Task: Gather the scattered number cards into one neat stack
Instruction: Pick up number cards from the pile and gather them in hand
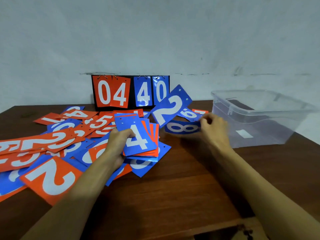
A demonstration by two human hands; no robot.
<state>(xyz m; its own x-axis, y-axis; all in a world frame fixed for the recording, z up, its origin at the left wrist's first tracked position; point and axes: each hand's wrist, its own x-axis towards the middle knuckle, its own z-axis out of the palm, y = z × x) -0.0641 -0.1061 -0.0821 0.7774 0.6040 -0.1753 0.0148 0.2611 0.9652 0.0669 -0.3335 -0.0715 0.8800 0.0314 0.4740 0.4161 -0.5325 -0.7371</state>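
- The thin, shiny blue and orange number cards (52, 142) look light, bendy and slippery. It is best to pinch one by a short edge.
- Most lie in a messy heap at 9 o'clock on the brown wooden table (173, 187).
- The left hand (117, 146) grips a small stack (150, 154), thumb on top.
- The right hand (214, 125), at 1 o'clock, is blurry. It seems to pinch the blue 8 card (183, 128) by its end.

scoreboard (129, 91) reads 04 40 | clear bin (251, 125) right | wooden table (173, 196)
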